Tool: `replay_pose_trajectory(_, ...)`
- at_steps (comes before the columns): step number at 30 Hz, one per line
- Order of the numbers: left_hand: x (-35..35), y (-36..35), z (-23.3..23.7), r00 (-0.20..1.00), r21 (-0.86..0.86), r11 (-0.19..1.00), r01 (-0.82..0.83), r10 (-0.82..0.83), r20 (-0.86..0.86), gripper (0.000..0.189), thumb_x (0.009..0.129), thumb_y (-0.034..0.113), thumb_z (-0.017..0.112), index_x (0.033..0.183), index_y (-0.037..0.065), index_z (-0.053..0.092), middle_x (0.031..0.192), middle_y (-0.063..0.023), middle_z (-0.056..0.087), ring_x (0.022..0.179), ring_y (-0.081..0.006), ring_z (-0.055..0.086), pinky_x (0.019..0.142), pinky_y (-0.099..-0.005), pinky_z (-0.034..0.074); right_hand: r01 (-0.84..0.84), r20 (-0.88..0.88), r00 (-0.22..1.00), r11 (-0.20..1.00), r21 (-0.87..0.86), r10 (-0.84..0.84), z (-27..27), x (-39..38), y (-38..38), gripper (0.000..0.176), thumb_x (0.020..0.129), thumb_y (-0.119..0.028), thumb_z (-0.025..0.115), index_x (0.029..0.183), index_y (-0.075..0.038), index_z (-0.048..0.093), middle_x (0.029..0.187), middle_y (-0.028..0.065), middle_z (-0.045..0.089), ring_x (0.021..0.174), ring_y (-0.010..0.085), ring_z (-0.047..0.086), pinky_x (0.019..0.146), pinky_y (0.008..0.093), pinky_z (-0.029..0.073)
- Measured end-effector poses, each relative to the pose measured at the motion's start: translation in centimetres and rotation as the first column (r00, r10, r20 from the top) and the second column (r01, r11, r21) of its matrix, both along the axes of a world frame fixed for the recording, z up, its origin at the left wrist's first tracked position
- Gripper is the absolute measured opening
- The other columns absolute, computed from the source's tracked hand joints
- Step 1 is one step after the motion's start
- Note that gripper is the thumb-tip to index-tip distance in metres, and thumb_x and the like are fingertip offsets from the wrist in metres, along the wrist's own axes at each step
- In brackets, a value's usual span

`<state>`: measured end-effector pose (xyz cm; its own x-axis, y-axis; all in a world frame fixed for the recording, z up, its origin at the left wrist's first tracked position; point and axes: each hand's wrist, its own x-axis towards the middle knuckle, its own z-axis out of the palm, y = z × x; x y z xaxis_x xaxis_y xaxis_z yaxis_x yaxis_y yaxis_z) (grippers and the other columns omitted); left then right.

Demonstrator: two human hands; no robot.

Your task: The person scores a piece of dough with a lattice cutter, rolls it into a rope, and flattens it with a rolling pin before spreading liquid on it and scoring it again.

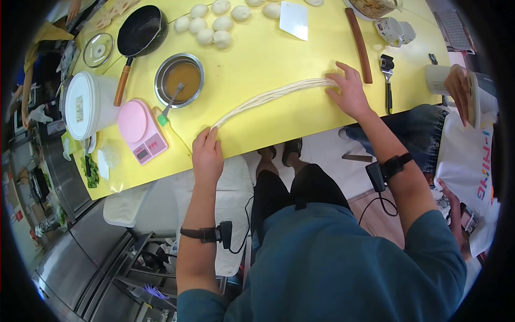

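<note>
A long bundle of pale dough strands (273,94) stretches in a slight arc over the yellow table (257,64). Its left end is pinched in the fingers of my left hand (207,155), near the table's front edge. The right end lies at my right hand (350,92), between the thumb and the fingers, which curl around it. Left of the strands stands a metal bowl (200,86) of brown liquid with a brush (173,102) in it. Several round dough balls (222,23) sit at the back, beside a white scraper (294,21).
A pink scale (140,129), a white bucket (86,104) and a black pan (140,32) stand at the left. Toward the right are a brown rolling pin (359,45), a black-handled roller tool (388,83) and cups (388,31). Another person sits at the right edge.
</note>
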<state>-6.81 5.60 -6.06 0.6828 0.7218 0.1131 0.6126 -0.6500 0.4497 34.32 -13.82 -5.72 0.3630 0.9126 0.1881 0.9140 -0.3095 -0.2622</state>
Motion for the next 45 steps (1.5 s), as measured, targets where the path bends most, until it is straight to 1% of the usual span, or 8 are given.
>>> replay_pose_trajectory(5, 2.0, 2.6, 2.1, 0.942, -0.277, 0.948, -0.155, 0.058, -0.331, 0.033, 0.097, 0.005, 0.062, 0.128, 0.007, 0.070, 0.122, -0.0151, 0.071, 0.111, -0.0385, 0.066, 0.096, -0.0475, 0.055, -0.076, -0.202, 0.979, 0.969, -0.234, 0.028, 0.5, 2.2, 1.5, 0.045, 0.089, -0.012, 0.076, 0.133, -0.011, 0.067, 0.122, 0.0154, 0.065, 0.117, 0.0332, 0.062, 0.105, 0.0438, 0.051)
replay_pose_trajectory(11, -0.3, 2.6, 0.1, 0.997, 0.102, 0.993, 0.063, -0.067, 0.035, 0.022, 0.096, 0.003, 0.061, 0.115, 0.004, 0.070, 0.120, -0.0190, 0.069, 0.104, -0.0407, 0.067, 0.090, -0.0486, 0.055, 0.192, -0.483, 0.734, 0.828, -0.527, -0.478, 2.4, 0.4, 2.0, 0.035, 0.093, -0.015, 0.076, 0.127, -0.009, 0.068, 0.109, 0.0140, 0.064, 0.098, 0.0264, 0.068, 0.089, 0.0386, 0.057)
replay_pose_trajectory(14, -1.0, 1.2, 0.0, 0.999, -0.014, 1.000, 0.022, -0.021, 0.034, 0.024, 0.096, 0.002, 0.059, 0.117, 0.005, 0.071, 0.120, -0.0204, 0.067, 0.106, -0.0403, 0.066, 0.091, -0.0480, 0.055, 0.215, -0.679, 0.594, 0.899, -0.382, -0.431, -1.1, 0.8, 0.5, 0.033, 0.094, -0.016, 0.075, 0.126, -0.010, 0.068, 0.108, 0.0135, 0.061, 0.096, 0.0249, 0.068, 0.084, 0.0366, 0.056)
replay_pose_trajectory(17, 0.8, 1.5, 1.8, 0.931, -0.305, 0.952, -0.014, -0.099, -0.352, 0.039, 0.091, 0.000, 0.060, 0.128, 0.008, 0.070, 0.117, -0.0196, 0.066, 0.111, -0.0385, 0.065, 0.095, -0.0462, 0.055, 0.169, -0.692, 0.642, 0.942, -0.291, -0.329, -1.0, -0.5, -0.2, 0.036, 0.092, -0.010, 0.072, 0.127, -0.011, 0.068, 0.115, 0.0145, 0.059, 0.100, 0.0278, 0.067, 0.087, 0.0380, 0.056)
replay_pose_trajectory(23, 2.3, 4.5, 2.6, 0.911, -0.422, 0.857, 0.296, -0.386, -0.144, 0.035, 0.091, -0.001, 0.060, 0.119, 0.011, 0.076, 0.112, -0.0169, 0.066, 0.106, -0.0375, 0.067, 0.089, -0.0452, 0.056, 0.041, -0.484, 0.850, 0.943, -0.330, -0.207, 0.1, -1.2, 0.1, 0.042, 0.084, 0.005, 0.063, 0.122, -0.010, 0.072, 0.121, 0.0163, 0.058, 0.109, 0.0350, 0.065, 0.097, 0.0396, 0.053)
replay_pose_trajectory(28, 2.4, 6.3, 2.6, 0.828, -0.457, 0.826, 0.330, -0.486, -0.279, 0.023, 0.095, 0.007, 0.064, 0.115, 0.009, 0.076, 0.112, -0.0152, 0.067, 0.104, -0.0362, 0.067, 0.088, -0.0438, 0.056, -0.044, -0.408, 0.902, 0.912, -0.408, -0.139, 1.5, -0.9, 0.4, 0.042, 0.083, 0.009, 0.060, 0.119, -0.011, 0.073, 0.120, 0.0145, 0.061, 0.110, 0.0354, 0.065, 0.096, 0.0412, 0.054)
replay_pose_trajectory(38, 3.7, 3.1, -0.8, 0.997, -0.212, 0.975, -0.072, 0.077, 0.019, 0.021, 0.101, 0.022, 0.070, 0.100, 0.001, 0.065, 0.107, -0.0182, 0.059, 0.098, -0.0373, 0.065, 0.085, -0.0461, 0.056, -0.126, -0.343, 0.937, 0.851, -0.510, -0.068, 1.8, 0.1, 2.0, 0.020, 0.093, -0.017, 0.072, 0.112, -0.011, 0.073, 0.112, 0.0125, 0.064, 0.106, 0.0332, 0.066, 0.093, 0.0441, 0.055)
replay_pose_trajectory(45, 6.2, 1.4, 1.3, 0.955, -0.201, 0.959, -0.200, 0.145, -0.257, 0.015, 0.101, 0.012, 0.060, 0.110, 0.004, 0.068, 0.108, -0.0206, 0.059, 0.098, -0.0407, 0.064, 0.084, -0.0499, 0.055, -0.153, -0.389, 0.921, 0.914, -0.376, -0.007, 1.6, 0.1, 1.3, 0.020, 0.096, -0.016, 0.068, 0.114, -0.008, 0.070, 0.113, 0.0144, 0.060, 0.105, 0.0352, 0.065, 0.092, 0.0452, 0.055)
